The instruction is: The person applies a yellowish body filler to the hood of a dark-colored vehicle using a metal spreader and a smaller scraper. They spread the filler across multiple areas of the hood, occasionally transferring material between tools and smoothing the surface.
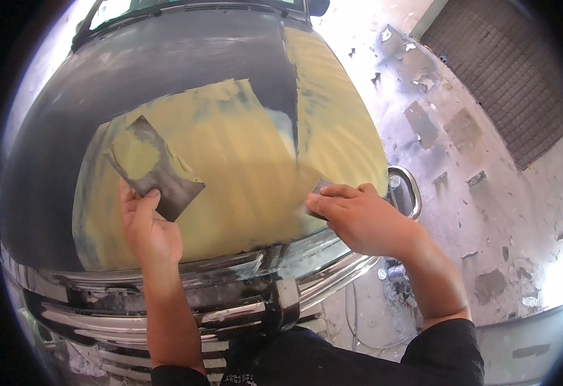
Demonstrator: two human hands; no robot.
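My left hand [146, 222] grips a dark, flat rectangular plate [177, 193], thumb on top. A lump of yellow-green body filler [135, 154] lies on the plate's far half. In my right hand [365, 215] is a small dark spreader [320, 188], pinched between thumb and fingers. Its edge is at the near right part of the hood, over the filler. The dark car hood [185, 45] carries a broad smeared patch of yellow filler [223, 167] across its middle. A second yellow area [333, 109] runs down its right side.
Below the hood's front edge is a chrome grille [230, 315]. A curved chrome bar [413, 193] juts out at the right. A dark ribbed mat or shutter [500, 77] is at the upper right. The pale floor [461, 219] has stains and scraps, and a hose [353, 315] lies near the bumper.
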